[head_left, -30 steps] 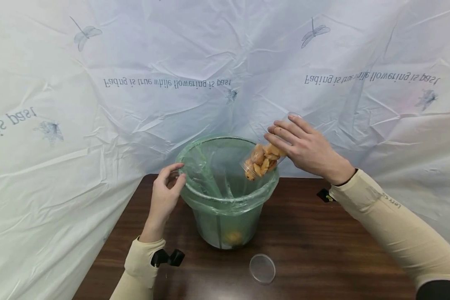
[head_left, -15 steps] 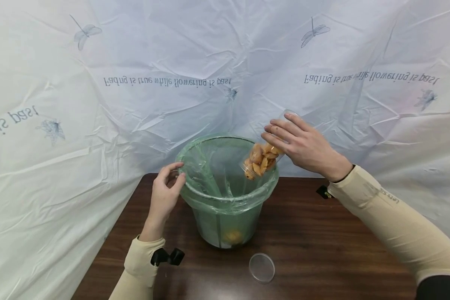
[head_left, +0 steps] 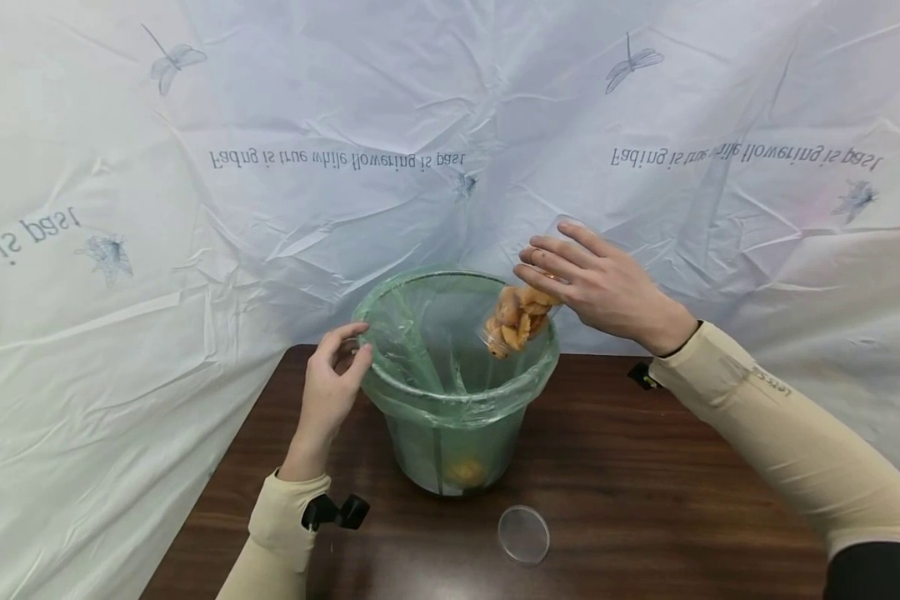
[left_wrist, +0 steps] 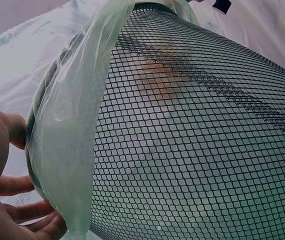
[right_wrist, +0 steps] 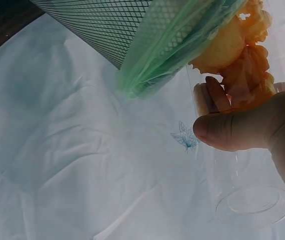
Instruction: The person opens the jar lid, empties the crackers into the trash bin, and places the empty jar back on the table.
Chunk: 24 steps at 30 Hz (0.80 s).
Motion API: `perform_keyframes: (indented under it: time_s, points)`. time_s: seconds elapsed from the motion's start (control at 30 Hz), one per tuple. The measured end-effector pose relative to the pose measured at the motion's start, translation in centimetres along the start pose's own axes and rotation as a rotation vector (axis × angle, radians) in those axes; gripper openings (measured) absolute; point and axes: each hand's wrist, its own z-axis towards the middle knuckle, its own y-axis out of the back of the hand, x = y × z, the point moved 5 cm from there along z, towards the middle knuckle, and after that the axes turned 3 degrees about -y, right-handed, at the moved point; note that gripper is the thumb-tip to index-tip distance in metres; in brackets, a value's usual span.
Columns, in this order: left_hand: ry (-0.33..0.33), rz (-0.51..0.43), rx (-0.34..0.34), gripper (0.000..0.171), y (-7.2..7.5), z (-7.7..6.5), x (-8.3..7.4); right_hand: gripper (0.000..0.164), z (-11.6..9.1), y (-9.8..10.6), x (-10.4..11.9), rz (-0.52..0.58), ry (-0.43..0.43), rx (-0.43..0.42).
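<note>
Clear jar (right_wrist: pixel 232 170), one: tilted, mouth low and above the bin's opening near the right rim, base raised; contact with the rim not clear. Right hand (head_left: pixel 607 287): wrapped around the jar, thumb on one side, fingers on the other. Brown pieces (head_left: pixel 520 319), several: inside the jar, bunched toward its mouth. Mesh bin (head_left: pixel 453 450), one: upright on a dark table (head_left: pixel 630 483). Green liner (head_left: pixel 487 408): folded over the bin's rim. Left hand (head_left: pixel 330 379): gripping the bin's left edge, liner included. Yellow-orange patch (head_left: pixel 467 473): low in the bin, blurred through mesh and liner. Clear disc (head_left: pixel 523 535): on the table, near the bin, possibly a lid.

Likely faults: jam at the mouth, from irregular pieces wedging together; sudden rush, from a hard shake against such a jam; spill outside, from rightward drift across so near a rim; dropped jar, from smooth plastic under a loosened grasp; sagging liner, from an eased left hold
</note>
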Motion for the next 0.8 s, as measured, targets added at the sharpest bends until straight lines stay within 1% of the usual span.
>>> perform_keyframes:
  time_s: [0.3,0.6,0.7,0.8]
  points:
    - [-0.001,-0.003,-0.009,0.035,-0.2,-0.3,0.0,0.055,0.3,0.1,0.2,0.01,0.028,-0.039]
    - [-0.007,-0.009,0.004,0.035,0.1,0.6,0.5,0.046,1.1,-0.3,0.2,0.01,0.035,-0.038]
    - [-0.007,-0.014,0.012,0.035,0.2,1.1,0.8,0.048,1.4,-0.5,0.1,0.007,0.034,-0.027]
    - [-0.006,-0.022,0.02,0.035,0.3,1.6,1.0,0.053,1.6,-0.7,0.1,-0.007,0.037,-0.007]
